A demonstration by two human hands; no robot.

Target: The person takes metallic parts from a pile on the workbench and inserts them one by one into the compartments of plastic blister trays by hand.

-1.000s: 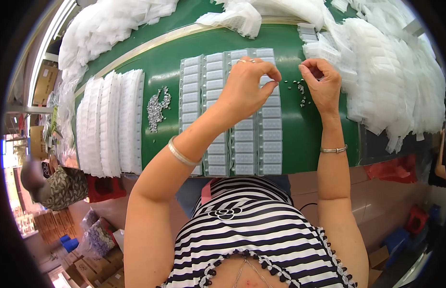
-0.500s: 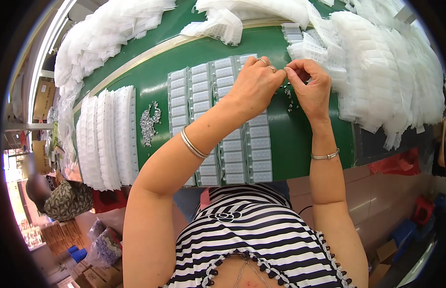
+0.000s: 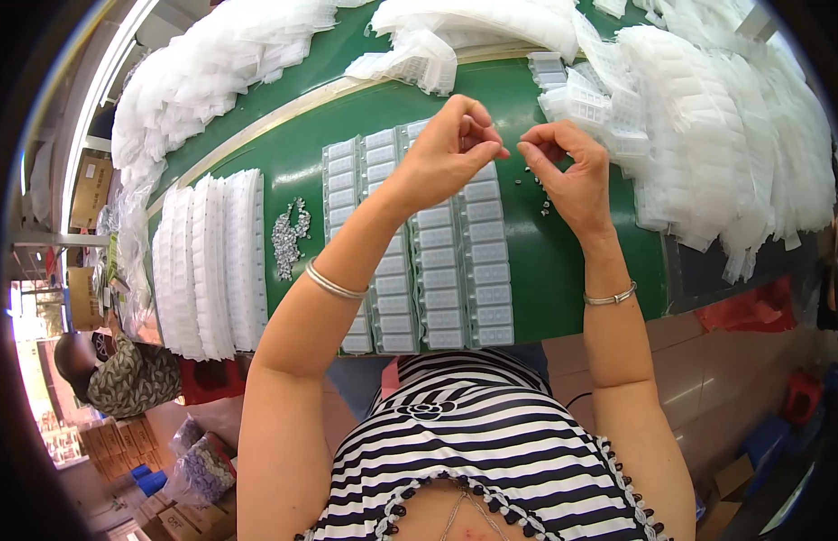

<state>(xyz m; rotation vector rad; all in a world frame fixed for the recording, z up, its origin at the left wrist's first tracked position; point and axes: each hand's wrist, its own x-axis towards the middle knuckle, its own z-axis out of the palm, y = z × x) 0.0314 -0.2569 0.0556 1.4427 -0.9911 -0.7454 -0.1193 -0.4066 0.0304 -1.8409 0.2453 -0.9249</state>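
Observation:
My left hand [image 3: 450, 153] hovers over the far end of the clear plastic strips, its fingers curled and the thumb near the fingertips; whatever it pinches is too small to see. Just right of it, my right hand [image 3: 576, 176] has thumb and forefinger pressed together above the green table, and anything between them is hidden. Several translucent strips of rectangular compartments [image 3: 437, 282] lie side by side below my left hand. Small shiny pieces [image 3: 544, 206] are scattered beside my right hand. A larger pile of similar small pieces [image 3: 288, 238] lies left of the strips.
A row of stacked white strips [image 3: 207, 266] stands on the left of the green table [image 3: 549, 279]. Large heaps of translucent strips [image 3: 725, 135] cover the right and far sides. Another person [image 3: 135, 374] sits at the lower left, near boxes [image 3: 121, 442].
My hands have moved apart from where their fingertips met. The left hand has shifted left and turned, and the right has dropped slightly toward me.

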